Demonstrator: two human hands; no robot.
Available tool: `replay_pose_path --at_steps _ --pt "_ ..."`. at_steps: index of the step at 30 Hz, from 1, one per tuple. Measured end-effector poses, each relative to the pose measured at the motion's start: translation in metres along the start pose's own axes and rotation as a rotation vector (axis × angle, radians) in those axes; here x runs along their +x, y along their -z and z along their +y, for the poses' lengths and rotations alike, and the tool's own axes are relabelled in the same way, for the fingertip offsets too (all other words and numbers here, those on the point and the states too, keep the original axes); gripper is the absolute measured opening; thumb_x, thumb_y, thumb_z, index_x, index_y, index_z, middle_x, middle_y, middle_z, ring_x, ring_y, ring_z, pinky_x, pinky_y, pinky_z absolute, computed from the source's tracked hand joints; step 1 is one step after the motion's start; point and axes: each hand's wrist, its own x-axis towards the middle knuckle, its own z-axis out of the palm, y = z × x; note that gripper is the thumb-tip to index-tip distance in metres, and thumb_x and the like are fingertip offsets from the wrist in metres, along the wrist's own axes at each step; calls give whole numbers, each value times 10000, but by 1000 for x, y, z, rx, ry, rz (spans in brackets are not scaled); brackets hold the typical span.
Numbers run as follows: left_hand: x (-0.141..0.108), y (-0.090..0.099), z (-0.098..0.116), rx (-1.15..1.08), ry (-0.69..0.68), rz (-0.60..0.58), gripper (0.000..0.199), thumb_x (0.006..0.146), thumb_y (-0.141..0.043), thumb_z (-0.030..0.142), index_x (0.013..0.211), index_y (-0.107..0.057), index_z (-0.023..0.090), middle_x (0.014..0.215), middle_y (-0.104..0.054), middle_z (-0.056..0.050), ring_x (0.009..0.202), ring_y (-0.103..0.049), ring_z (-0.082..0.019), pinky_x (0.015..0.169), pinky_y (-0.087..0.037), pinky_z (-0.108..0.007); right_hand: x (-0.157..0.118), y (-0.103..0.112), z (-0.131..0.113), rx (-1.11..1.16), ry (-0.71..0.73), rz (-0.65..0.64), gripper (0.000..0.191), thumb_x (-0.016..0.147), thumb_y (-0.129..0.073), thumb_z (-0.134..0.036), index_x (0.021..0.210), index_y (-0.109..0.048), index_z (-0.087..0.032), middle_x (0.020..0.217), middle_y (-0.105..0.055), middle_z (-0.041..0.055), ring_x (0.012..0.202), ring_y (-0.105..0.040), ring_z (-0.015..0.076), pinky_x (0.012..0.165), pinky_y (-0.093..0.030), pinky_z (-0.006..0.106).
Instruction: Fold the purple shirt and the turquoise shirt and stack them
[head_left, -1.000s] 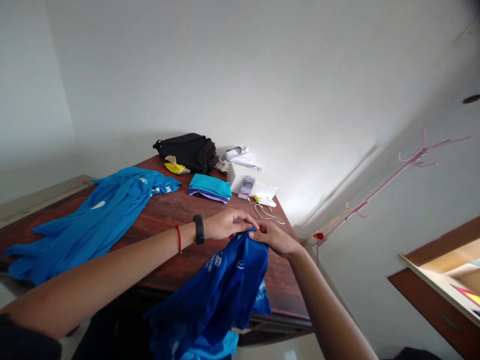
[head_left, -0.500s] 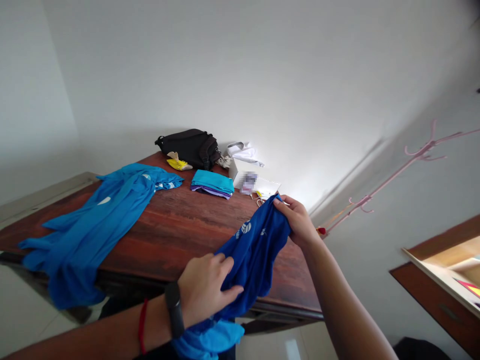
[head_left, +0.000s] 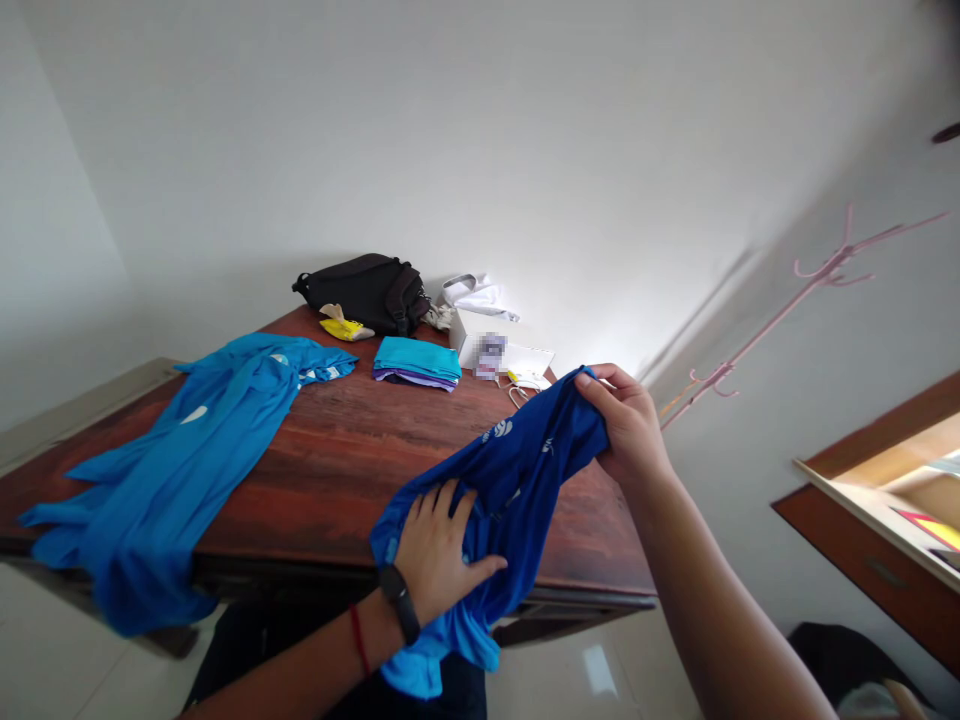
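A dark blue garment with white prints and a lighter blue part stretches from the table's front edge up to the right. My right hand pinches its upper end between thumb and fingers, above the table. My left hand lies on the cloth with its fingers spread, near the front edge. The lighter blue part hangs below my left wrist.
A light blue garment lies across the left of the wooden table and hangs over its front. Behind are a folded stack, a black bag, a yellow packet and a white box. A pink rack stands right.
My right hand has moved up and right with the garment's end. My left hand has shifted right and its fingers have spread on the cloth. The garment looks more stretched out.
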Motion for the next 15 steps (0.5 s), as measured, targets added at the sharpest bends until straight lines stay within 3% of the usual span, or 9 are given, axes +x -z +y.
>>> replay_pose_path --at_steps 3,5,9,12,15 --pt "13 3 -4 72 -21 57 345 884 -619 387 1178 -644 209 1381 -529 -143 1264 -493 -349 1083 -364 -524 -8 3 -5 -54 57 -2 265 700 -838 -369 784 -637 -219 678 -692 -21 507 -602 108 458 -478 209" --pt "20 8 -8 90 -36 71 203 904 -551 256 1059 -675 213 1337 -557 -123 1222 -526 -320 1062 -385 -498 -11 7 -7 -95 92 6 243 723 -820 -381 779 -650 -217 666 -689 -18 493 -593 109 444 -472 213" --pt "28 22 -20 -99 -94 33 210 890 -507 163 998 -681 211 1266 -627 -93 1161 -580 -269 1039 -414 -415 -9 22 -3 -103 151 58 207 712 -833 -349 797 -702 -214 694 -712 -8 542 -632 128 495 -513 239" --pt "28 48 -35 -412 -37 -11 207 925 -445 192 920 -652 201 951 -706 -50 901 -657 -203 835 -497 -294 -5 43 1 -149 212 137 199 724 -832 -336 847 -739 -211 726 -722 3 593 -653 146 544 -539 267" --pt "24 91 -50 -531 77 170 216 942 -444 279 815 -596 193 736 -626 1 695 -591 -167 658 -466 -241 -8 63 1 -203 313 237 174 746 -822 -322 872 -753 -225 768 -707 -5 623 -642 136 565 -527 260"
